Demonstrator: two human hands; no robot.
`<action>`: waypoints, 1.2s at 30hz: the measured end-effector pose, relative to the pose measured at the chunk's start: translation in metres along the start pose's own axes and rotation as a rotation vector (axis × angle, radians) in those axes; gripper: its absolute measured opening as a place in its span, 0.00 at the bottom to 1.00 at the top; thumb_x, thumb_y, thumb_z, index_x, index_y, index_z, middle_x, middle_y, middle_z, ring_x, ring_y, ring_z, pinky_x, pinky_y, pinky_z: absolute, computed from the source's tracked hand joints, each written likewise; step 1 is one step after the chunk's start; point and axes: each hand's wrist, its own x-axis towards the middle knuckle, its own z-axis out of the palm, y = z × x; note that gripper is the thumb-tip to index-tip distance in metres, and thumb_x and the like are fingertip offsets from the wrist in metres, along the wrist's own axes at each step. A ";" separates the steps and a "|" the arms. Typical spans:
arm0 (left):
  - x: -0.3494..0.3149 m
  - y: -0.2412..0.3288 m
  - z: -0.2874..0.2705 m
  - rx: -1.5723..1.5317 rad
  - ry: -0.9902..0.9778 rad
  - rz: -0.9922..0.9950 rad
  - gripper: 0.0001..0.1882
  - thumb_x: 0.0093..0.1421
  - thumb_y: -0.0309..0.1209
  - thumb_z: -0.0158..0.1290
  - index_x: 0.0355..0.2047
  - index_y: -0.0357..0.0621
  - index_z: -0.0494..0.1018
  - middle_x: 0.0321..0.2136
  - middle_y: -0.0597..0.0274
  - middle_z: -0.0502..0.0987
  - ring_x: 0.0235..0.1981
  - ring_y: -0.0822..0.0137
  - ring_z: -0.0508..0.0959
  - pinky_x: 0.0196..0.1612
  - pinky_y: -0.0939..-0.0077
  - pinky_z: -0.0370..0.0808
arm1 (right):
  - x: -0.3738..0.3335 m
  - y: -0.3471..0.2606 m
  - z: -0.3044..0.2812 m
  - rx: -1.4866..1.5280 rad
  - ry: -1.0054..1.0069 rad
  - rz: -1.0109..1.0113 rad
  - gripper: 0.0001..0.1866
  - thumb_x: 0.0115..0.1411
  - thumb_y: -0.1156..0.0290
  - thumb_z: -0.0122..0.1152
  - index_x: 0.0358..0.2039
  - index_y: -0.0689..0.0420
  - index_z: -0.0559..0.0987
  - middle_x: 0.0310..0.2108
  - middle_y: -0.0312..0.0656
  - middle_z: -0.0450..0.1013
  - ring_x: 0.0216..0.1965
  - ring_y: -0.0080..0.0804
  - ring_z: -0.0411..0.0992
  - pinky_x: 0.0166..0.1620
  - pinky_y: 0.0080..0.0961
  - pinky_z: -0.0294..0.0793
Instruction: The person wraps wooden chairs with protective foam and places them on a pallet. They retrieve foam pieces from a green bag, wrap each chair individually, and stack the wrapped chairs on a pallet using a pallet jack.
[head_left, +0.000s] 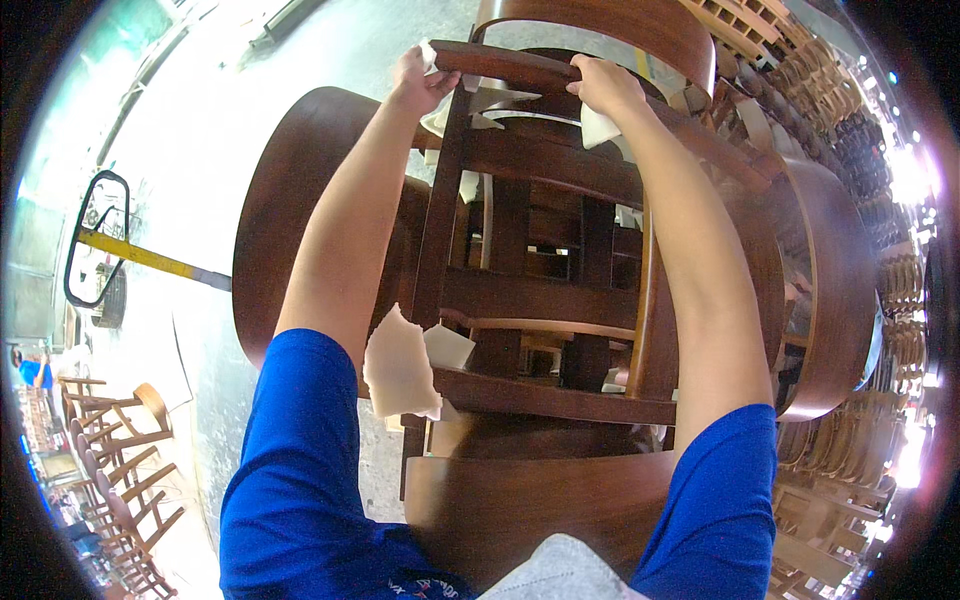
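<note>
Both arms reach forward over a stack of dark brown wooden chairs [540, 295]. At the far side, my left hand [424, 84] is closed around the left end of a dark wooden chair rail [510, 65]. A small white padding piece [428, 56] shows at its fingers. My right hand [606, 88] grips the same rail farther right, thumb and fingers bent over it. Below its palm hangs a white padding sheet [598, 126]; whether the hand pinches it is hidden. A torn cream padding sheet [398, 368] sticks up at the stack's near left corner.
Curved chair backs [305, 220] bulge out on every side of the stack. At the left stands a yellow bar with a black loop handle [100, 240]. More chairs [125, 460] stand at lower left, and rows of wooden chair parts [850, 430] line the right.
</note>
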 end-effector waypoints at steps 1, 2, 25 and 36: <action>-0.002 -0.002 0.003 0.041 0.065 0.016 0.21 0.74 0.45 0.41 0.58 0.44 0.65 0.55 0.47 0.72 0.45 0.48 0.78 0.45 0.50 0.85 | 0.000 -0.001 0.001 -0.003 0.024 -0.004 0.25 0.66 0.55 0.65 0.61 0.47 0.76 0.55 0.45 0.79 0.56 0.47 0.78 0.56 0.50 0.79; -0.004 -0.003 0.005 0.028 0.104 0.025 0.21 0.74 0.46 0.42 0.57 0.45 0.66 0.53 0.49 0.74 0.43 0.49 0.78 0.43 0.52 0.84 | -0.001 -0.001 0.002 -0.002 0.018 -0.008 0.25 0.66 0.55 0.65 0.61 0.46 0.76 0.55 0.45 0.79 0.56 0.48 0.78 0.56 0.50 0.79; -0.072 -0.003 0.034 1.886 -0.847 1.036 0.19 0.71 0.42 0.48 0.53 0.44 0.77 0.38 0.48 0.84 0.37 0.47 0.86 0.40 0.51 0.83 | 0.003 0.005 -0.002 -0.039 0.037 -0.011 0.25 0.65 0.55 0.66 0.62 0.46 0.77 0.55 0.46 0.80 0.57 0.47 0.78 0.56 0.50 0.78; -0.082 -0.011 0.025 1.779 -0.681 0.933 0.17 0.69 0.40 0.51 0.39 0.35 0.78 0.36 0.41 0.84 0.39 0.41 0.84 0.45 0.49 0.81 | 0.006 0.009 0.005 0.006 -0.012 0.003 0.27 0.65 0.55 0.66 0.64 0.45 0.76 0.55 0.47 0.79 0.57 0.47 0.77 0.58 0.50 0.77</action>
